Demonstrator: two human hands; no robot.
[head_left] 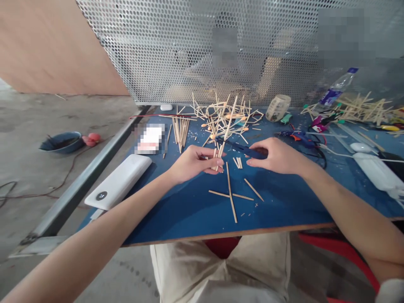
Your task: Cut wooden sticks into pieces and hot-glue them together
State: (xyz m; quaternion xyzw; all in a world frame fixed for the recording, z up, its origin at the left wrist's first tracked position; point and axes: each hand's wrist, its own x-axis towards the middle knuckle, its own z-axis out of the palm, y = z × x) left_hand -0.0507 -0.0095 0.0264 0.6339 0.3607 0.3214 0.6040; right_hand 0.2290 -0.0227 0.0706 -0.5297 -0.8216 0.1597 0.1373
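My left hand (195,163) is closed around several thin wooden sticks (220,150), which point up and away from me. In my right hand (277,156) are dark blue-handled pliers (244,150); their jaws reach toward the sticks, and I cannot tell whether they touch them. Between my hands, a few short cut stick pieces (239,163) lie on the blue table (186,210). Nearer me, more sticks form a cross (230,195), with one loose stick (253,190) to its right.
Behind my hands is a tangled pile of joined sticks (233,115). A row of loose sticks (180,131) and a white power bank (118,182) are left. To the right are a clear jar (278,107), a blue glue gun (295,137) and a bottle (335,90). A perforated metal screen (151,54) stands behind.
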